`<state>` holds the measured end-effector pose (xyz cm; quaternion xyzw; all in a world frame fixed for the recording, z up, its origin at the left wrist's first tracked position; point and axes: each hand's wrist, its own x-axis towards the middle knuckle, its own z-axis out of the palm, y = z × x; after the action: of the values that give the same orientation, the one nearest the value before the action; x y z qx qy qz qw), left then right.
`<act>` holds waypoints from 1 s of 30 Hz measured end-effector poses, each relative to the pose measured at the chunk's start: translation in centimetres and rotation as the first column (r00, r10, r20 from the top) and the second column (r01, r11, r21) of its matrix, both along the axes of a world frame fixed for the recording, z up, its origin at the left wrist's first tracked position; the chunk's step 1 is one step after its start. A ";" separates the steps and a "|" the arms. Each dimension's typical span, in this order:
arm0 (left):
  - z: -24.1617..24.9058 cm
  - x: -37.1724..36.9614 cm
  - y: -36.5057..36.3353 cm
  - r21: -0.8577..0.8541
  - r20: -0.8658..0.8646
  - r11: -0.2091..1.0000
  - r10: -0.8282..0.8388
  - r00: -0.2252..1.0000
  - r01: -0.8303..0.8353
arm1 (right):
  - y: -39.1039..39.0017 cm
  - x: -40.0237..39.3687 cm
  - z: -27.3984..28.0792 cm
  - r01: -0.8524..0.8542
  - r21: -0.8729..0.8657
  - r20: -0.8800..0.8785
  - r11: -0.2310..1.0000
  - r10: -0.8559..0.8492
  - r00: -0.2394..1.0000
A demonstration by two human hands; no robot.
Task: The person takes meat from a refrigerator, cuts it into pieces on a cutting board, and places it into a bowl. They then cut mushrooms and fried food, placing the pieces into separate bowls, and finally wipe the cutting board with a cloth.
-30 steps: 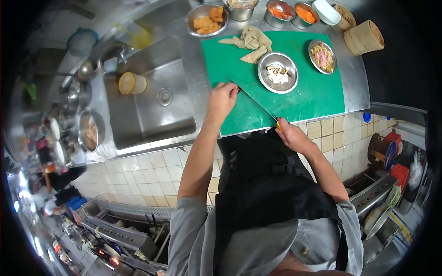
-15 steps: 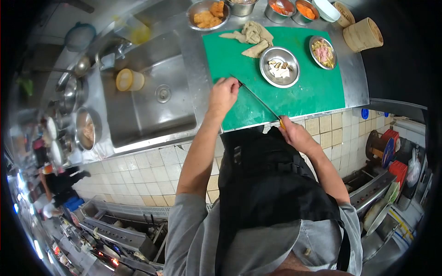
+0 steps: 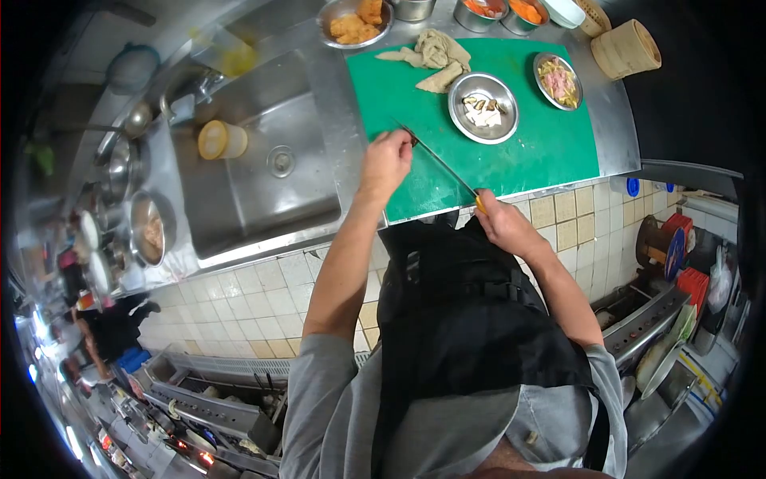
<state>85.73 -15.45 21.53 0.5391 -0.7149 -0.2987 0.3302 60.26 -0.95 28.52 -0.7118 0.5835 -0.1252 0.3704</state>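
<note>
My right hand [image 3: 508, 225] grips the yellow handle of a long, thin-bladed knife [image 3: 443, 162] at the front edge of the green cutting board [image 3: 535, 164]. The blade runs diagonally to the far left, its tip just past the fingers of my left hand [image 3: 388, 164]. Those fingers are pinched on a small dark piece [image 3: 413, 140] against the blade, mostly hidden; its kind cannot be made out. Behind the blade, a steel bowl [image 3: 456, 118] holds white and brown slices. A crumpled beige cloth [image 3: 435, 52] lies at the board's back.
On the board's right sits a small bowl of pink and yellow strips [image 3: 558, 82]. Behind the board stand a bowl of orange-brown food [image 3: 355, 28], tubs of orange pieces [image 3: 527, 14] and a bamboo steamer [image 3: 626, 49]. Left is a sink [image 3: 267, 199] with a yellowish tub [image 3: 223, 140].
The knife has slid slightly forward and left along its length, my right hand moving with it. My left hand keeps its place on the board. The whole view has shifted a little.
</note>
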 end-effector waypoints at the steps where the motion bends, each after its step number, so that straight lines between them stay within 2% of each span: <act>1: -0.1 0.0 -0.1 0.000 -0.001 1.000 -0.001 1.000 0.001 | -0.3 0.3 -0.1 0.001 0.000 -0.001 1.000 -0.001 1.000; 9: -0.2 0.2 0.0 0.019 0.039 1.000 0.013 0.999 -0.013 | 3.3 -2.2 -1.5 -0.005 0.111 -0.076 0.994 0.013 0.997; 12: -0.7 0.4 -0.2 -0.035 0.055 0.999 -0.011 0.998 0.013 | 1.8 -0.8 0.5 -0.011 0.056 -0.062 0.998 0.014 0.998; 15: -0.2 0.5 -0.3 -0.033 0.062 0.999 -0.025 0.998 0.027 | 0.6 0.5 -0.3 0.000 0.041 -0.005 0.999 0.000 1.000; 18: 0.1 0.6 -0.2 0.020 0.018 0.999 -0.030 0.999 0.029 | 1.5 0.1 -0.5 0.024 0.051 0.020 0.998 -0.025 0.999; 21: 0.0 1.1 0.0 -0.002 0.028 0.999 -0.042 0.999 0.042 | 3.2 -1.7 -0.5 0.017 0.129 -0.005 0.991 -0.017 1.000; 25: -0.6 1.0 0.1 -0.028 0.000 0.998 -0.049 0.999 0.049 | 2.4 -0.6 1.1 0.041 0.141 -0.032 0.989 -0.037 0.999; 27: -0.5 1.1 -0.1 -0.007 0.017 0.998 -0.059 0.998 0.059 | 1.3 0.5 1.2 0.051 0.058 0.004 0.997 -0.051 0.999; 30: -0.6 1.0 -0.1 -0.044 -0.003 0.998 -0.054 0.999 0.054 | 0.8 1.2 -0.3 0.037 0.051 0.012 0.998 -0.038 0.999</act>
<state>86.69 -15.53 20.97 0.5116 -0.7350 -0.2930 0.3350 61.45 -0.12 28.24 -0.6903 0.5973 -0.1221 0.3897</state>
